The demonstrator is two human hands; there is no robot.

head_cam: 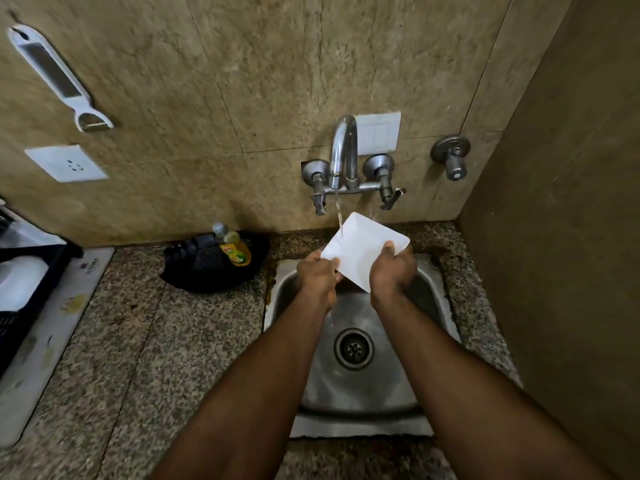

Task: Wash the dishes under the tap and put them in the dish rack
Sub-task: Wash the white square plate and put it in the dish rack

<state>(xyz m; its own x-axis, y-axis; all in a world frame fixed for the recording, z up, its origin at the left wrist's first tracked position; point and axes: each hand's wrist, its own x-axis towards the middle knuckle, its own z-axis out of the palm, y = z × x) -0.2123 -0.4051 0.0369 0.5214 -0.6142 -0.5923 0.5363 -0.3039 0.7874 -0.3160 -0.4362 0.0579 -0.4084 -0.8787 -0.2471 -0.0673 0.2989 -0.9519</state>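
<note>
two bare forearms reach forward from the bottom edge over a steel sink set into a speckled granite counter. the drain sits in the middle of the basin, between the arms.

above the far half of the sink, both hands hold a white square plate, tilted with its far corner raised toward the wall. the left hand grips the plate's near-left edge, its fingers curled round the rim. the right hand grips the right edge, thumb lying on the upper face and the other fingers wrapped underneath, out of sight.

a thin stream of water falls from the tap onto the plate's far-left part, and water runs off below the left hand into the basin.

to the left of the sink, against the wall, a black pan-like dish sits on the counter with a yellow soap bottle standing in it. at the far left edge is a dark dish rack with something white inside, resting on a pale mat.

on the tiled wall hang a white peeler, a socket plate, a switch plate behind the tap, and a separate valve to the right.
</note>
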